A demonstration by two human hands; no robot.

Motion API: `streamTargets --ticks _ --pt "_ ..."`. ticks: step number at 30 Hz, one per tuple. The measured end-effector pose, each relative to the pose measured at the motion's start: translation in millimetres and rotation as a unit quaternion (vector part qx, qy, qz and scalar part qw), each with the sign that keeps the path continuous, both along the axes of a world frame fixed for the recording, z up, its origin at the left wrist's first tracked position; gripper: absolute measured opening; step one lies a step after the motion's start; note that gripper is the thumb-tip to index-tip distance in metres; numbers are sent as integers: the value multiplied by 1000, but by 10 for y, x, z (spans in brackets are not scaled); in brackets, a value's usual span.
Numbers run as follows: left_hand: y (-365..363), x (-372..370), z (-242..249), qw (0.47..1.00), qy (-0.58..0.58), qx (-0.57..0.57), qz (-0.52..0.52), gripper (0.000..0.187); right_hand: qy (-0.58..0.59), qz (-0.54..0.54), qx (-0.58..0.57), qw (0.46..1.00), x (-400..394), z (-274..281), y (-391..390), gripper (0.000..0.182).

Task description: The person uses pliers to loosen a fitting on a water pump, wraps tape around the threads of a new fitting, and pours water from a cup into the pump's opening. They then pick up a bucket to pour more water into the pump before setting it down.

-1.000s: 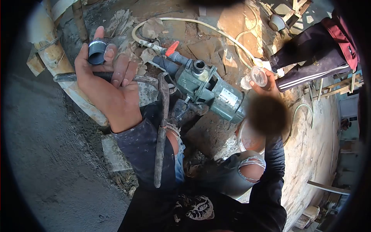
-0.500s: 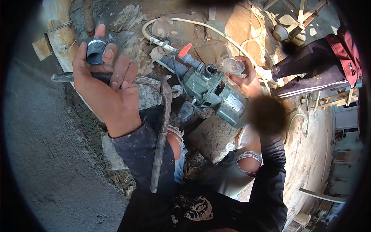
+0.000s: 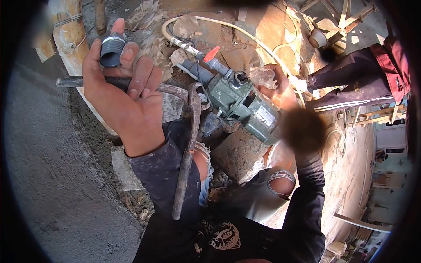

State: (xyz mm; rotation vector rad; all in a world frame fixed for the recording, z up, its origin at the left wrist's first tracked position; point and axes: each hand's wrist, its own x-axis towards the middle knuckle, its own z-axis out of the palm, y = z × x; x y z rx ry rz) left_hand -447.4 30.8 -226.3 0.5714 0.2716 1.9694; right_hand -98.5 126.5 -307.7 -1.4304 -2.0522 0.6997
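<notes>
My left hand point(image 3: 127, 96) is closed around one handle of the pincers point(image 3: 194, 109); their other handle hangs down over my sleeve. The same hand holds a threaded grey pipe fitting point(image 3: 112, 51) between its fingers, with the open end showing. Right of it, my right hand point(image 3: 280, 90) grips a clear plastic cup point(image 3: 263, 77) beside the round open port of the green pump point(image 3: 228, 94). A grey pipe with a red valve handle point(image 3: 212, 53) joins the pump's upper left. A dark blurred spot covers part of my right forearm.
A cream hose point(image 3: 237, 27) arcs behind the pump. Another person's legs point(image 3: 355, 83) stand at the right, near wooden frames point(image 3: 344, 22). A wooden post point(image 3: 70, 39) lies at the upper left beside grey cement point(image 3: 52, 144). A rough block point(image 3: 239, 153) lies below the pump.
My left hand has risen slightly, and the fitting has tilted so that its opening faces me more. The cup in my right hand has shifted slightly left and tilted.
</notes>
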Motion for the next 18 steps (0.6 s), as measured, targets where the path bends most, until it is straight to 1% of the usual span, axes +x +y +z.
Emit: streamTargets --ticks 3,5,9,11,12,14,18 --pt "4 1 -6 1000 6 4 1 47 -7 7 4 1000 6 5 -3 62" --pt "-16 3 14 1000 9 -1 3 47 12 9 -24 1000 -7 70 -42 62" --pt "-11 29 7 1000 2 2 5 47 10 20 -30 999 18 79 -36 62" --pt "-18 31 14 1000 5 14 0 48 -13 16 15 1000 9 55 -31 61" --pt "-11 42 24 1000 5 15 0 48 -14 16 15 1000 18 69 -31 61" --pt "-8 60 47 1000 -13 -19 19 48 39 50 -10 998 6 107 -48 60" --pt "-32 72 45 1000 6 -9 21 48 13 34 -8 999 -3 114 -37 61"
